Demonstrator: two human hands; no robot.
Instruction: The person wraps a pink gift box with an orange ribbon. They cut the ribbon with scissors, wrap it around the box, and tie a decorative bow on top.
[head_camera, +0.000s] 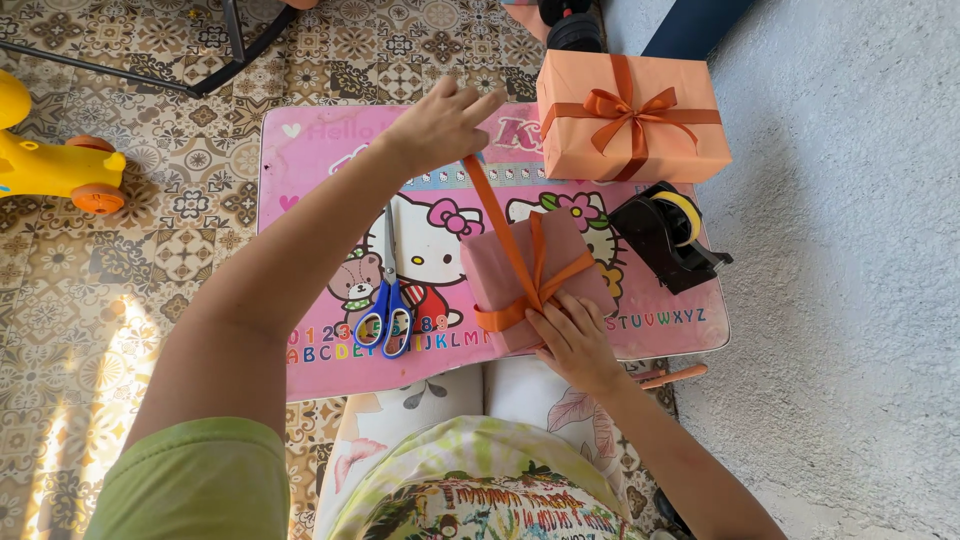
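Left hand (440, 125): raised above the far edge of the table, fingers closed in a pinch on the free end of the orange ribbon (500, 225), drawing it taut and away from the body, apparently to keep the wrap snug.
Right hand (575, 340): laid on the near corner of the small pink box (535, 280), fingers pressed down flat on the ribbon crossing, seemingly pinning it so the pull from the other end does not slacken it or drag the box.
Orange ribbon: runs in a straight diagonal from the pinch down to the box top, then wraps around the box in crossing bands.
Small pink box: lying tilted on the middle of the pink cartoon table (300, 160), just in front of the lap, within easy reach of both hands.
Blue-handled scissors (388, 300): lying closed on the table left of the box, handles toward the body, placed handy under the left forearm.
Black tape dispenser (665, 235): right of the box at the table's edge, apart from it.
Finished orange box (630, 120): at the far right corner, bow tied on top, set aside out of the working area.
Yellow ride-on toy (50, 160): on the patterned tile floor (180, 250), well left of the table.
Grey carpet (850, 300): to the right of the table.
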